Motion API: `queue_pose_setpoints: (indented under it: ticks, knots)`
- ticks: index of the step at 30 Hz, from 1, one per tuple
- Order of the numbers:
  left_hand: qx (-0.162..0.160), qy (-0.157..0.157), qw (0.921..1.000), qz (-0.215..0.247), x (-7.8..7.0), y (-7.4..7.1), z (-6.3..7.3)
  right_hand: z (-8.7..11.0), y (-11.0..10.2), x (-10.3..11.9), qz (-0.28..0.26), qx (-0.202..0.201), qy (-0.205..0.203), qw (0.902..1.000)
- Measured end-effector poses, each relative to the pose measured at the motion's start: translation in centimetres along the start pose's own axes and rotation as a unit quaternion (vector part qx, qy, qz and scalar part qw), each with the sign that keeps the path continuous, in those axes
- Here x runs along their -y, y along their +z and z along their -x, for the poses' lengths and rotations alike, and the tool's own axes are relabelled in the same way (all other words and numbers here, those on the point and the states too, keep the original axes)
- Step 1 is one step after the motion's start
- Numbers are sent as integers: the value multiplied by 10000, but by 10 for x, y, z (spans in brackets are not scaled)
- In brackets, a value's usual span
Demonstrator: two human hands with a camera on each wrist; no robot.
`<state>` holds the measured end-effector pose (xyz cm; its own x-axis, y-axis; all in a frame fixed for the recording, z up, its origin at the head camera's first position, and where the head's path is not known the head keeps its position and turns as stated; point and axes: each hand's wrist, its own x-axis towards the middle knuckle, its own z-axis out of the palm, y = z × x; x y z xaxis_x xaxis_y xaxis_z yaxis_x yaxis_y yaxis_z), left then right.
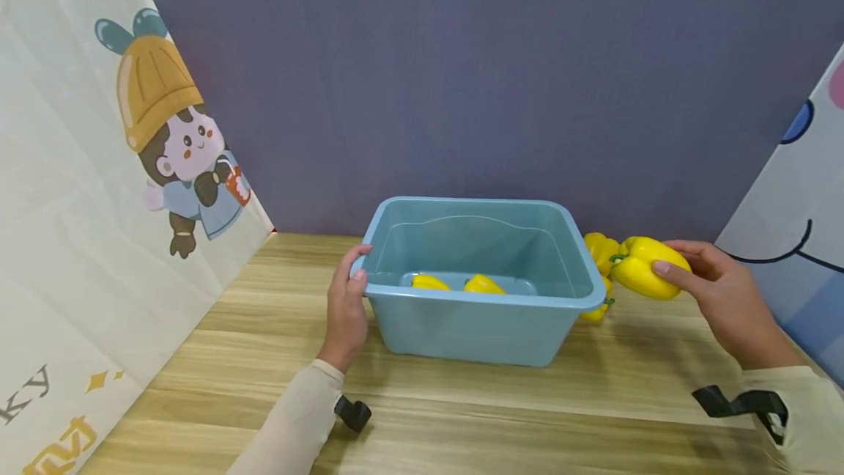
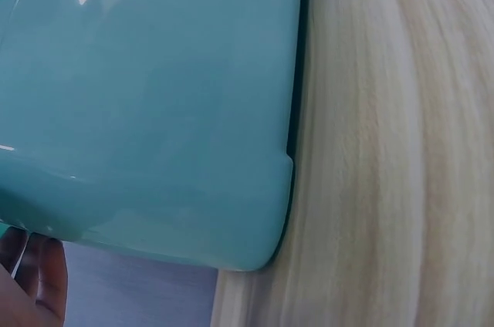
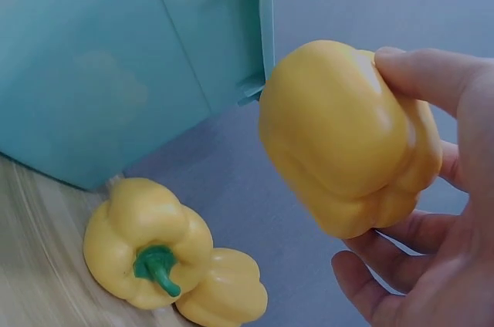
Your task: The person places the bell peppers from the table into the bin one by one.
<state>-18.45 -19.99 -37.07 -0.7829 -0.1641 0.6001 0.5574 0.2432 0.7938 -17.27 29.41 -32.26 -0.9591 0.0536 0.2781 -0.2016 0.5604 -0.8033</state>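
Yellow bell pepper (image 1: 646,273): located in the right hand (image 1: 735,299), raised above the surface (image 1: 461,416) at 3 o'clock of the blue bin (image 1: 471,336). In the head view, 12 o'clock points away from the person. Thumb and fingers grasp the pepper from opposite sides; its green stem points to 9 o'clock, toward the bin. The left hand (image 1: 347,306) grips the bin rim at 9 o'clock, fingers hooked over the lip.

Edges: the bin stands upright, with rounded corners and walls that widen toward the rim. The held pepper is apart from the rim, near its 3 o'clock side. Access through the mouth is from above. Inside, two peppers lie on the bin floor, one at 9 o'clock of the other, both partly hidden by the near rim. Outside, a far loose pepper (image 1: 598,251) and a near loose pepper (image 1: 596,313) occupy the strip at 3 o'clock, beside the bin wall.

Surface: wood-grain, extending from the bin toward 6 o'clock. Its far edge meets a grey-blue partition (image 1: 422,79) at 12 o'clock. A white sheet (image 1: 59,130) printed with a cartoon figure (image 1: 178,138) stands at 10 o'clock; a printed panel (image 1: 778,196) stands at 2 o'clock.
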Motion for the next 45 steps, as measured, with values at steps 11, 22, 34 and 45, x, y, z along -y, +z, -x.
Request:
queue_pose_setpoints:
  ticks: [11,22,34,45]
  knots:
    - [-53,49,9997,-229,-1,2,1,2,2,4,-251,-127,-192,9994]
    - [-209,218,9993,-233,-1,3,4,0,3,8,-204,-212,-163,9994]
    - [-176,113,9998,-76,1,6,3,-4,8,16,-460,-227,-342,9981]
    - [-187,93,9997,-122,2,4,3,-13,14,30,-1941,185,-566,9792]
